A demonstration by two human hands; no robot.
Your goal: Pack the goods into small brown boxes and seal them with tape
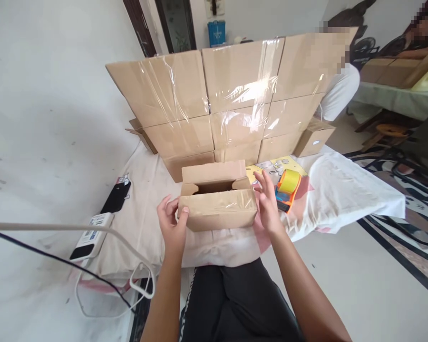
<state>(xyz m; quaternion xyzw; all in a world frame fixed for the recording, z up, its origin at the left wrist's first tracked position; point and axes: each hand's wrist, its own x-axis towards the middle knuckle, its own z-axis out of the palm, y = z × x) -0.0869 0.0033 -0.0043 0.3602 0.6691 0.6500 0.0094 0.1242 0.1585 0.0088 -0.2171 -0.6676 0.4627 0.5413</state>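
Observation:
A small cardboard box (217,213) sits near the table's front edge, its top flap raised and a dark gap showing inside. My left hand (171,218) grips the box's left end, thumb on the near face and fingers around the corner. Beside its right end is my right hand (268,199), fingers apart and holding nothing; whether it touches the box I cannot tell. Just right of that hand lies a tape dispenser (288,189) with a yellow roll and an orange and blue frame. What is inside the box is hidden.
A wall of stacked, taped cardboard boxes (235,95) stands behind. A black phone (116,195) and a white device (92,236) lie at left on the cloth-covered table (356,190). White cables (121,242) hang at left. A person (340,90) is behind the stack.

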